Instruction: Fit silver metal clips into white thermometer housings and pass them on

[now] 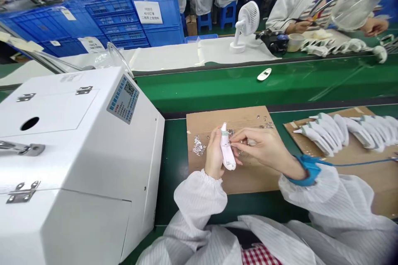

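We see one white plastic handheld device with a green band near its tip (227,152), upright over the near brown cardboard sheet (248,178), centre of the scene. The left hand (214,155) is wrapped around its body. The right hand (264,149) has its fingertips pinched together at the device's side; we can't tell if a part is between them.

Handling, our guess: light, stiff, smooth shell, a bit slippery. Hold it round the mid-body, off the narrow tip.

Counts:
- Device in hand: 1.
- Cardboard sheets: 2.
- Overlapped white devices in a row on the right sheet (342,130): at least seven.
- Shiny metal bits (198,147): one cluster left of the hands, more scattered far right, too small to count.
- White box machine (77,153), left: 1.
- Blue wrist strap (308,169): 1.
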Action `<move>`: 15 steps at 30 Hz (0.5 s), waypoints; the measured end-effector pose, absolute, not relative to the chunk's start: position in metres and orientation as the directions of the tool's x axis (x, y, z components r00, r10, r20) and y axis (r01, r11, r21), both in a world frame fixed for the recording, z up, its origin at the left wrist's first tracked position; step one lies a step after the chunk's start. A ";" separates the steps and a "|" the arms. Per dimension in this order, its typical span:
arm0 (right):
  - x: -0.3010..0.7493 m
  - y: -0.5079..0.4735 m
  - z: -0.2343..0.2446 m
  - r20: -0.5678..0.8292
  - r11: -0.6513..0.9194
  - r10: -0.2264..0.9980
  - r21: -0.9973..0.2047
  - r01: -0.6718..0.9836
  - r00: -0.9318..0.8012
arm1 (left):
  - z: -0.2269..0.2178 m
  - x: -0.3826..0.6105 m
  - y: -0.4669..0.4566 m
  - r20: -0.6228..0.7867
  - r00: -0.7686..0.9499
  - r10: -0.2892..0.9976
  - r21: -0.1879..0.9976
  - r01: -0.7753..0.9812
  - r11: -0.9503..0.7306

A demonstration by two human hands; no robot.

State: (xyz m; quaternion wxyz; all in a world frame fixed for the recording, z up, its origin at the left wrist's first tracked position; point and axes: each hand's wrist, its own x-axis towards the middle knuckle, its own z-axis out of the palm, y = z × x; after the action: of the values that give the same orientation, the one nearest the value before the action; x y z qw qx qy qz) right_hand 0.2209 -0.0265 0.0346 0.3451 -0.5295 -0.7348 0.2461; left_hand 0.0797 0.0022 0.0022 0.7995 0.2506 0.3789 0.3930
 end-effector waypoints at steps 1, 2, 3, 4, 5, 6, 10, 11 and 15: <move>0.219 -0.026 0.034 0.242 0.330 0.944 -0.719 0.611 -0.224 | 0.004 0.079 0.001 -0.410 0.394 0.823 0.704 -0.437 0.560; 0.218 -0.026 0.033 0.236 0.338 0.941 -0.704 0.624 -0.244 | 0.006 0.078 0.001 -0.410 0.386 0.826 0.705 -0.440 0.556; 0.219 -0.027 0.032 0.232 0.348 0.937 -0.681 0.644 -0.261 | 0.007 0.077 0.001 -0.410 0.379 0.830 0.705 -0.446 0.552; 0.219 -0.027 0.030 0.236 0.363 0.932 -0.651 0.667 -0.276 | 0.007 0.076 0.001 -0.407 0.373 0.833 0.705 -0.451 0.547; 0.219 -0.028 0.029 0.246 0.381 0.925 -0.612 0.693 -0.291 | 0.007 0.076 0.001 -0.404 0.368 0.838 0.706 -0.457 0.541; 0.220 -0.029 0.028 0.260 0.402 0.916 -0.568 0.718 -0.307 | 0.006 0.075 0.001 -0.402 0.362 0.841 0.707 -0.460 0.536; 0.220 -0.034 0.026 0.287 0.493 0.866 -0.358 0.793 -0.408 | 0.003 0.076 -0.001 -0.401 0.339 0.851 0.728 -0.445 0.521; 0.219 -0.035 0.026 0.280 0.514 0.853 -0.312 0.799 -0.440 | 0.002 0.076 -0.002 -0.404 0.334 0.852 0.733 -0.439 0.519; 0.215 -0.038 0.025 0.345 0.532 0.837 -0.329 0.780 -0.425 | 0.001 0.077 -0.003 -0.418 0.327 0.848 0.710 -0.465 0.529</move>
State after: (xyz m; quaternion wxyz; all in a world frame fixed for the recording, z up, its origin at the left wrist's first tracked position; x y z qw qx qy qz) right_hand 0.2154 -0.0377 0.0249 0.2387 -0.4802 -0.8420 0.0593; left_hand 0.0765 -0.0028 0.0008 0.7783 0.2401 0.3983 0.4218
